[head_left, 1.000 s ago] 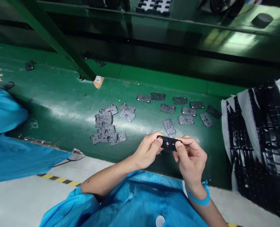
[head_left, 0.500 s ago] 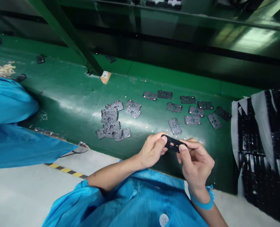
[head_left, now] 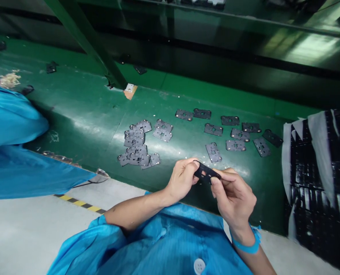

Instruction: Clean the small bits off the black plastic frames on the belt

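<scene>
A flat black plastic plate (head_left: 206, 173) with rectangular cut-outs is held tilted above the green bench, near its front edge. My left hand (head_left: 183, 178) pinches its left end, thumb on top. At its right end my right hand (head_left: 234, 194) grips it between thumb and fingers; a blue band circles that wrist. Just beyond the hands lies a similar single plate (head_left: 213, 152). More plates (head_left: 235, 145) are scattered to the right of it. Several overlapping plates (head_left: 138, 159) form a loose cluster on the left. The undersides of the held plate are hidden.
A black stack of parts with pale tape (head_left: 316, 183) stands at the right. A green post (head_left: 101, 57) rises from the green bench (head_left: 95, 103). At the left is another person's blue sleeve (head_left: 12, 118), near pale scraps (head_left: 10, 79).
Both hands have shifted slightly left with the black plate, which now tilts a little more. The left thumb has slid toward the plate's left end. The view has moved slightly.
</scene>
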Available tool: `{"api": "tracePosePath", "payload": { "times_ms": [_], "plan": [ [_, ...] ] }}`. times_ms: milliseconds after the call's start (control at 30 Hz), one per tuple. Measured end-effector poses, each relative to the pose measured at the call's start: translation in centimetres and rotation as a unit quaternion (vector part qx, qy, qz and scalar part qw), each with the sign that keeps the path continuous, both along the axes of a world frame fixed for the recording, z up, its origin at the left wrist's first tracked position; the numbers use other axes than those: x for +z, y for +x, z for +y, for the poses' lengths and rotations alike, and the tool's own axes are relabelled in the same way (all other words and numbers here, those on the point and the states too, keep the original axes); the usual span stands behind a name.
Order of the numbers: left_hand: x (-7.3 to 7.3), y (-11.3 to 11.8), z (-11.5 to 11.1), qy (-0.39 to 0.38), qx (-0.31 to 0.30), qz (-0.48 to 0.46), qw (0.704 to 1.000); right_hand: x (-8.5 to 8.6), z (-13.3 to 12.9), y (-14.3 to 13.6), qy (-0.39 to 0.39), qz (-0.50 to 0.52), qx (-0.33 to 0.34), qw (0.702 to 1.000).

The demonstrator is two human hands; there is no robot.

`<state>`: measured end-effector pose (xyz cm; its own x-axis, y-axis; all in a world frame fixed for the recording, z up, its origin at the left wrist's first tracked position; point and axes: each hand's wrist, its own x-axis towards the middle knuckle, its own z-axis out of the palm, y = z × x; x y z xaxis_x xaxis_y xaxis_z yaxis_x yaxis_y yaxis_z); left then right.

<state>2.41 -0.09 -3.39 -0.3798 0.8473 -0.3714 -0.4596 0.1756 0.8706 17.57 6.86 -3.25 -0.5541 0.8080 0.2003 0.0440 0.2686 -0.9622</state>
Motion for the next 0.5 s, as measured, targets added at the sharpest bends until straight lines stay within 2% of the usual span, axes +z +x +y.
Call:
{"api": "tracePosePath", "payload": {
  "times_ms": [100, 200, 367, 500],
  "plan": [
    [0.4, 0.1, -0.3, -0.012, -0.009, 0.015, 1.000, 0.8, 0.2, -0.5, -0.104, 0.017, 0.005, 0.994],
    [0.8, -0.1, -0.8, -0.013, -0.032, 0.047, 0.998, 1.3, 0.5, -0.7, -0.171, 0.032, 0.005, 0.985],
    [1.2, -1.0, -1.5, -0.008, -0.073, 0.111, 0.991, 1.1, 0.9, -0.5, -0.221, 0.032, 0.011, 0.975],
    [0.8, -2.3, -1.6, 0.014, -0.125, 0.212, 0.969, 0.9, 1.1, -0.4, -0.217, 0.014, -0.006, 0.976]
  ]
}}
